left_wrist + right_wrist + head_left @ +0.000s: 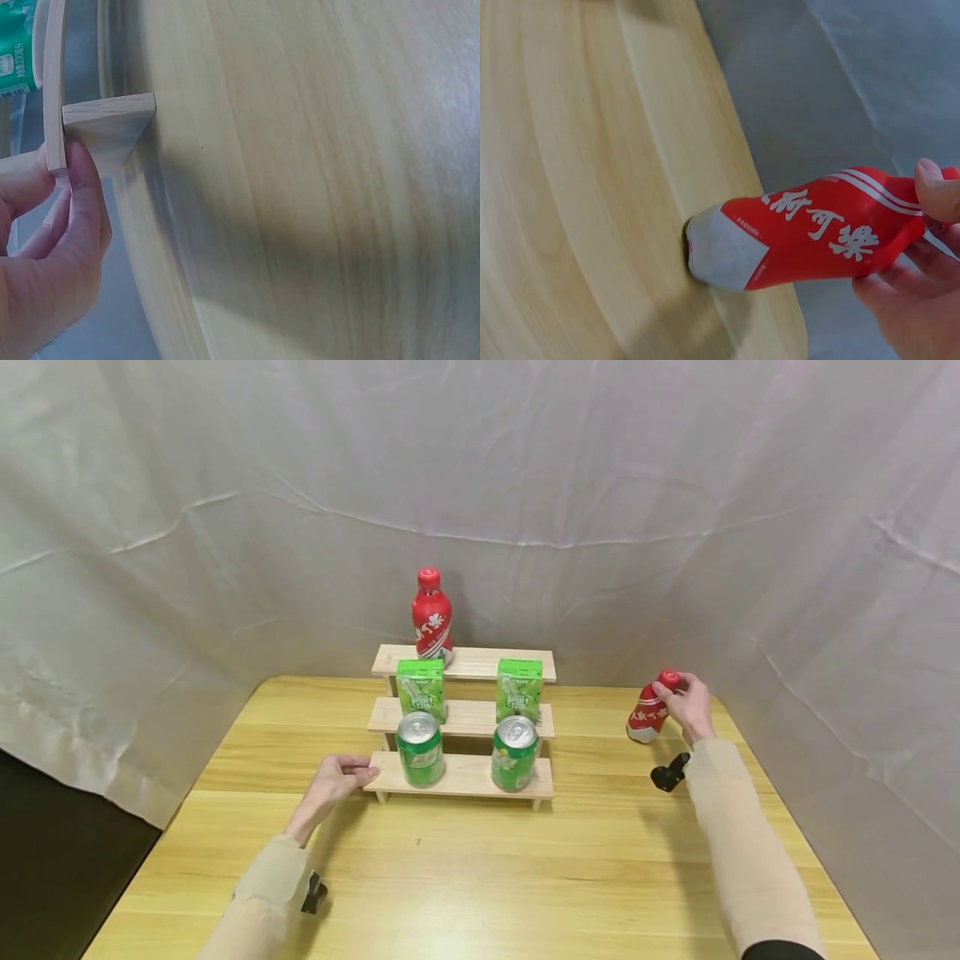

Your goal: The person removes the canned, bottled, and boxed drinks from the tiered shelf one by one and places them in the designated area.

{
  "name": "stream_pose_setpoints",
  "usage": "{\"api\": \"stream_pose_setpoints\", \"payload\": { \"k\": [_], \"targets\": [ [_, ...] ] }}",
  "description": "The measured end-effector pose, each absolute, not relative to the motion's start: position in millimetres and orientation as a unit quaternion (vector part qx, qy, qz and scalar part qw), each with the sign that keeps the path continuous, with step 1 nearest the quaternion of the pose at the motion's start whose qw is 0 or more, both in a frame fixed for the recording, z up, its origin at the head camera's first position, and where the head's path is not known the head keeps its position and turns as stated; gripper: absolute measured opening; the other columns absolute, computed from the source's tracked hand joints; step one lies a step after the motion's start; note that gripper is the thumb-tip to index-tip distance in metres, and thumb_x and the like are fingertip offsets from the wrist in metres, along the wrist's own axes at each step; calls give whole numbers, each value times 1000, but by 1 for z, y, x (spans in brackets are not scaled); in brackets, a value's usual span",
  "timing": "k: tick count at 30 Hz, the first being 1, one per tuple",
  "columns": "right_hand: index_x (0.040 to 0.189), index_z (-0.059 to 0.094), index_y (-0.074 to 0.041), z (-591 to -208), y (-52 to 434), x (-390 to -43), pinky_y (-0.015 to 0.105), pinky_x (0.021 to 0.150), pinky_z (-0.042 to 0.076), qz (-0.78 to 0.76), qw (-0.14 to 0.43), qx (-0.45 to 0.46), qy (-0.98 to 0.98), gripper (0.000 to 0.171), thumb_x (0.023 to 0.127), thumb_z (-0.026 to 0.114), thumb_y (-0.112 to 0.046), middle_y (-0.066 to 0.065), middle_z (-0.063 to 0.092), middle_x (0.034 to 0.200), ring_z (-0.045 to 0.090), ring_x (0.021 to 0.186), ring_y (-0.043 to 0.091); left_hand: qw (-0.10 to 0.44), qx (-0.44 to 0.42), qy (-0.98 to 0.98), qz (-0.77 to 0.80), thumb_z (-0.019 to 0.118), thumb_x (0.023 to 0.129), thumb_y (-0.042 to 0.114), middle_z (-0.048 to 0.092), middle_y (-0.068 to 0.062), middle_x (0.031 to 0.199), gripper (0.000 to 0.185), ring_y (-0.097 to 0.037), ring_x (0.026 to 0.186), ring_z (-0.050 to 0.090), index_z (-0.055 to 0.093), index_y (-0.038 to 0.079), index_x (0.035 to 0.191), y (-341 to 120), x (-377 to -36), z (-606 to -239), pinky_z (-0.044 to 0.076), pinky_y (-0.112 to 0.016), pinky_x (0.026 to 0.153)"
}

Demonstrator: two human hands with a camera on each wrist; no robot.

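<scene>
We've got the red bottle [649, 713] tilted near the table's [480, 860] right edge, our right hand [688, 705] pinching its capped neck. Our left hand [333, 779] pinches the left end of the wooden step shelf's [462, 777] bottom tier, beside a green can [420, 748].

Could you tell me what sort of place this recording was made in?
Probably a staged recording setup, not a shop: white cloth hangs round a wooden table, and a small stepped wooden rack displays a few drinks.
</scene>
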State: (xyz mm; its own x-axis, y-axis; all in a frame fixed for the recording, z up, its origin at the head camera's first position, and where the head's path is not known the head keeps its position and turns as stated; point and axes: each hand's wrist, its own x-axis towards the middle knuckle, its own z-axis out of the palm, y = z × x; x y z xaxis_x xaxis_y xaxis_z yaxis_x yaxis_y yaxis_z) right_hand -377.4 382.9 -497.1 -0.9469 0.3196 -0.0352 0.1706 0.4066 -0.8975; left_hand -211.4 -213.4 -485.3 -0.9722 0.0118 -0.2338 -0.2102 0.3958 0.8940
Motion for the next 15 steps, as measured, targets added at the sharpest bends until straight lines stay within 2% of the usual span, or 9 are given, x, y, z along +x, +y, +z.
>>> {"api": "stream_pose_setpoints", "payload": {
  "k": [4,8,11,15],
  "targets": [
    [134,34,-21,-489,378,-371,56,89,42,497,66,-144,-853,73,74,59,-56,12,38,138,40,123,30,100,-57,830,545,60,84,17,60,-24,107,43,-14,82,61,50,-10,116,-213,-211,-485,53,-34,77],
    [139,26,-15,-444,347,-339,55,98,35,488,70,-125,-861,75,80,57,-49,17,30,142,33,128,33,102,-52,830,546,59,84,17,60,-24,106,43,-14,84,61,49,-11,116,-213,-211,-486,53,-33,76],
    [139,24,-11,-411,322,-318,50,104,31,480,95,-102,-866,74,82,57,-45,17,30,143,31,129,34,101,-52,832,543,59,84,17,60,-24,106,42,-14,84,60,50,-11,116,-213,-211,-486,52,-32,77],
    [136,30,-12,-392,303,-317,44,105,33,478,143,-81,-863,71,80,59,-45,11,37,140,36,126,28,98,-55,835,539,59,84,17,60,-24,107,42,-14,85,60,50,-10,115,-214,-211,-486,52,-32,78]
  ]
}}
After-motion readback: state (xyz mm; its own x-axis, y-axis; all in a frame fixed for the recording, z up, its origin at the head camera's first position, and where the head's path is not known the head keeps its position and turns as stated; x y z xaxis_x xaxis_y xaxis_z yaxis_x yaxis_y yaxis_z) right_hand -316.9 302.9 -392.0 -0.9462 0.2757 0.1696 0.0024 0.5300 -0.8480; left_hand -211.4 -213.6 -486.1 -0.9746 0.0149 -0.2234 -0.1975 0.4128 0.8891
